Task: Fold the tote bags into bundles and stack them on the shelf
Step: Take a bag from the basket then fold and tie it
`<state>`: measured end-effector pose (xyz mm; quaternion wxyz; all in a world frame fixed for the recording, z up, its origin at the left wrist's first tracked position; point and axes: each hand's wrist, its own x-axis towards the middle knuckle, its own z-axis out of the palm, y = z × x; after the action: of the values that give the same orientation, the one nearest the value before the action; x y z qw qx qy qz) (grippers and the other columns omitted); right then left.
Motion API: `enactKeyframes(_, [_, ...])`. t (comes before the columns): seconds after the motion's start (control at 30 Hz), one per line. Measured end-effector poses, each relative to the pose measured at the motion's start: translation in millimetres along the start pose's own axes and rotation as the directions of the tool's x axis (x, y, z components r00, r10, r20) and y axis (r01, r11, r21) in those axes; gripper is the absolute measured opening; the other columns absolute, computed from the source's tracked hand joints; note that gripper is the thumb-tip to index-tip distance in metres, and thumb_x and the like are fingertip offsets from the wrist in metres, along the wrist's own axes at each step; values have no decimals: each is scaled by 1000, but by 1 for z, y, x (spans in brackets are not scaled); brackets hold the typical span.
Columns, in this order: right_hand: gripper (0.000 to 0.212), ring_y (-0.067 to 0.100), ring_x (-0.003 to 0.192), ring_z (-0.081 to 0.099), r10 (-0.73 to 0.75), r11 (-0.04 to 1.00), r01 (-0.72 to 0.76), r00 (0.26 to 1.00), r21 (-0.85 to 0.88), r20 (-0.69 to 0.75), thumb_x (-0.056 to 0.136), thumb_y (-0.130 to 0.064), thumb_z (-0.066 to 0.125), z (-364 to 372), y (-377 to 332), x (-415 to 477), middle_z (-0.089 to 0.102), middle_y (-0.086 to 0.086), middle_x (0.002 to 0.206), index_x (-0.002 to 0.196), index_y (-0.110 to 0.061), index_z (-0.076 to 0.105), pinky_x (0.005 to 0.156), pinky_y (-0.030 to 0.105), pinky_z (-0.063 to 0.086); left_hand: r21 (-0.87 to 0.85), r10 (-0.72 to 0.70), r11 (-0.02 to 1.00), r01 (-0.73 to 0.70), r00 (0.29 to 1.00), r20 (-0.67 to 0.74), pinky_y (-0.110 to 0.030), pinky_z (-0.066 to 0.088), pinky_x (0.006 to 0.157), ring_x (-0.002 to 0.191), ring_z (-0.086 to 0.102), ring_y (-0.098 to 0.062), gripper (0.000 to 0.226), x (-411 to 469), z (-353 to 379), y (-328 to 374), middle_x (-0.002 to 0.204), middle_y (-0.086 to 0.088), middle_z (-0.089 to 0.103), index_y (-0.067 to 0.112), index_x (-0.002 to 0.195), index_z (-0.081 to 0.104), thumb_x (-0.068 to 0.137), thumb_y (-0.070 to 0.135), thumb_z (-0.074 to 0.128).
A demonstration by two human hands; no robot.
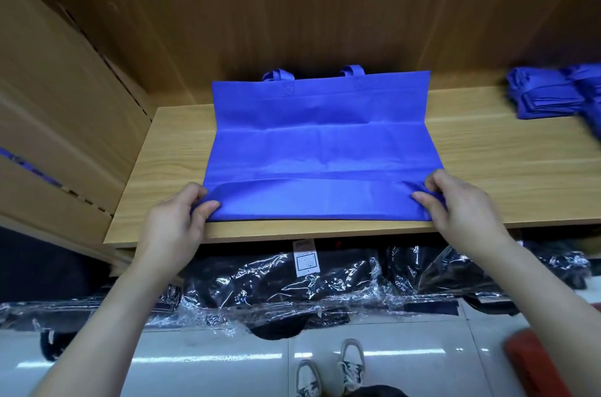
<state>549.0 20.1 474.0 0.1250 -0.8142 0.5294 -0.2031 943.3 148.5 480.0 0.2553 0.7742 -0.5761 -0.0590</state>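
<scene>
Atop the shelf [487, 169], curled left fingers [208, 206] and right fingers [426, 199] pinch the tote bag [322, 143].

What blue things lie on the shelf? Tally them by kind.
flat bag: 1
bundles: 2 in view, blurred at the frame edge
Total: 3

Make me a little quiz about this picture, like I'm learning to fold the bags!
1. True or false: the blue tote bag lies spread out on the wooden shelf.
2. What do the left hand and right hand pinch? A) the bag's handles B) the bag's near corners C) nothing
3. Fill in: the folded bundles lie at the shelf's ____ end.

Key: 1 true; 2 B; 3 right.
</scene>
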Motion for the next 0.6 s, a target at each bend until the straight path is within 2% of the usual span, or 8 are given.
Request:
enactKeyframes(0.1, [26,24,61,49,51,996,-53,998,70,31,87,-31,67,-4,1,2,51,-5,67,84,-20,44,60,40,43,34,-24,999,23,999,34,-36,45,62,69,58,-30,17,1,-3,1,73,0,62,19,90,55,89,30,67])
enactKeyframes(0.2, [29,6,69,49,89,984,-96,994,147,60,84,-28,72,-5,0,3,49,-11,74,88,-23,44,63,35,38,-49,-36,998,37,999,22,-34,42,59,62,50,-13,26,-4,-4,1,66,5,56,29,81,47,84,26,73])
enactKeyframes(0.27, [25,0,76,49,35,990,-42,998,138,53,84,-25,73,-3,2,3,49,-13,79,89,-25,49,64,32,37,-85,46,995,-43,998,31,-33,42,60,64,50,-9,22,-8,-4,-3,68,8,57,33,84,55,85,20,73])
enactKeyframes(0.33, [15,-3,77,50,0,994,-7,998,106,66,86,-26,71,-2,2,2,50,-14,79,93,-23,59,67,33,40,-54,172,984,-169,983,57,-35,45,65,69,56,-16,13,-9,-3,-7,72,11,60,36,91,69,88,26,62])
enactKeyframes(0.4, [14,8,75,54,13,998,-18,997,58,73,89,-32,66,-2,0,3,55,-12,77,98,-22,64,69,36,45,-41,180,983,-177,981,76,-37,47,66,71,57,-21,30,-7,-1,-10,70,11,59,30,97,75,86,35,48])
enactKeyframes(0.47, [20,30,79,60,64,995,-60,996,-75,58,94,-39,57,-2,-6,7,64,-1,77,100,-21,62,67,36,45,-18,148,989,-147,987,60,-37,48,63,69,55,-21,32,-5,1,-10,67,10,56,29,99,76,84,32,48])
enactKeyframes(0.6, [38,37,82,63,240,897,-208,970,-390,36,99,-49,40,-1,-15,17,68,12,83,95,-15,57,62,35,35,19,123,992,-123,992,37,-34,46,59,66,54,-23,28,-7,3,-8,66,9,54,28,101,77,84,16,57])
